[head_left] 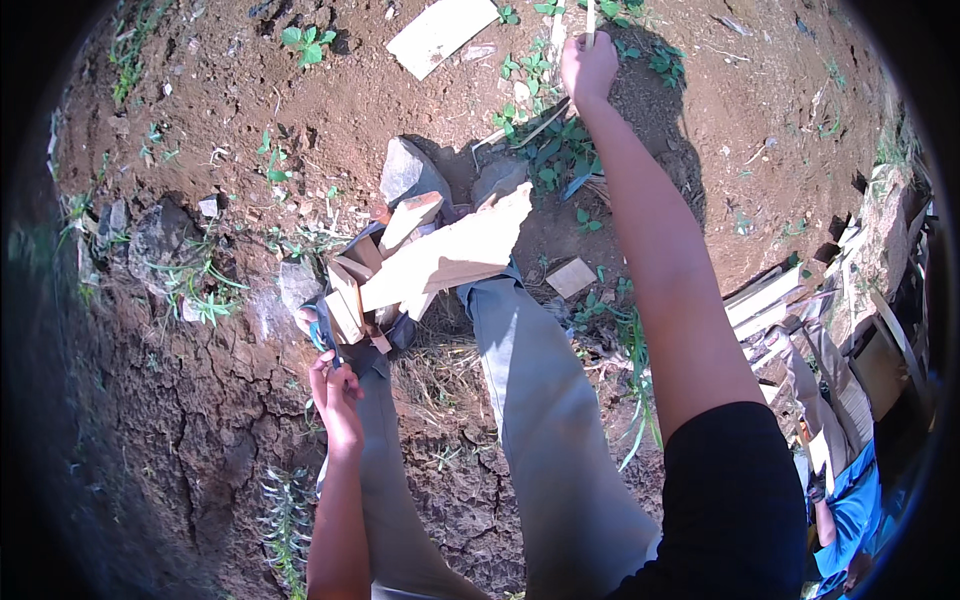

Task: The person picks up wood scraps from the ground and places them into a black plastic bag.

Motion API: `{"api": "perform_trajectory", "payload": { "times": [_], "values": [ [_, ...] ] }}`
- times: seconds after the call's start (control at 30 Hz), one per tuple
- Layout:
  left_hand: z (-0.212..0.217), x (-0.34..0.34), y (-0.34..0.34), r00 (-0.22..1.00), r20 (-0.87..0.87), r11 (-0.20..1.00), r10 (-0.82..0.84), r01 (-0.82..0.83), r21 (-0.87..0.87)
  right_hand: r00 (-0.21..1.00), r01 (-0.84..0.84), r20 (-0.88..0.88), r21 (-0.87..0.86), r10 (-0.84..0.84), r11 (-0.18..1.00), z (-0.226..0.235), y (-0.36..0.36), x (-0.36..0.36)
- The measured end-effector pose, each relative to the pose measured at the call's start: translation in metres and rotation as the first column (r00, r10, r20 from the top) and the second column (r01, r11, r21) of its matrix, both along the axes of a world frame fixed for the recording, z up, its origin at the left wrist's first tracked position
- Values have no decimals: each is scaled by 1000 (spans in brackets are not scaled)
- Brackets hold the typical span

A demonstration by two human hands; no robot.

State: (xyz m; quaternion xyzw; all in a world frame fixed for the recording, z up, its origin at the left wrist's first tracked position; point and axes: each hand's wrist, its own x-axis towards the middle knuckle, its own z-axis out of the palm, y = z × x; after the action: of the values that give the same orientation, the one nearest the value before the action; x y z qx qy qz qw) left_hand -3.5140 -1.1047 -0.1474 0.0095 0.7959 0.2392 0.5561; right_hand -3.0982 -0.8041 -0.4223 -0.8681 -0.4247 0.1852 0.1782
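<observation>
My right hand (588, 68) is stretched far out to the upper right, its fingers closed round a thin pale wooden stick (590, 22) that points away from me. Low on the left, my left hand (337, 388) has curled fingers at a narrow dark-and-blue thing (322, 335), whose kind is unclear. Just beyond that hand lies a pile of split wood pieces (348, 300). Across the pile rests a broad pale board (450, 250) with a ragged end, close to my trouser leg (525, 350).
Grey rocks (408, 172) stand behind the pile. A flat pale board (442, 35) lies on the bare soil at the top, and a small wood block (570, 277) right of my knee. At the far right, a person in a blue shirt (852, 510) is beside stacked wood strips (765, 300).
</observation>
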Motion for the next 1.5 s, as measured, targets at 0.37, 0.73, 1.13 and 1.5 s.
{"api": "perform_trajectory", "payload": {
  "times": [0.37, 0.73, 1.13, 1.5],
  "values": [
    [-9, -3, 7, 998, 20, 998, -53, 54, -38, 989, -127, 6, -455, 146, 881, -60, 48, 36],
    [-2, -4, 4, 997, 70, 999, -18, 20, -29, 968, 83, 227, 101, -104, 991, 71, 4, 18],
    [-4, -7, 11, 990, 105, 995, -95, 98, -22, 989, -125, 32, -380, 148, 916, 6, -76, -43],
    [4, -20, 3, 986, 94, 991, -135, 132, 36, 996, -83, 5, -150, 85, 985, 112, -160, -86]
  ]
}}
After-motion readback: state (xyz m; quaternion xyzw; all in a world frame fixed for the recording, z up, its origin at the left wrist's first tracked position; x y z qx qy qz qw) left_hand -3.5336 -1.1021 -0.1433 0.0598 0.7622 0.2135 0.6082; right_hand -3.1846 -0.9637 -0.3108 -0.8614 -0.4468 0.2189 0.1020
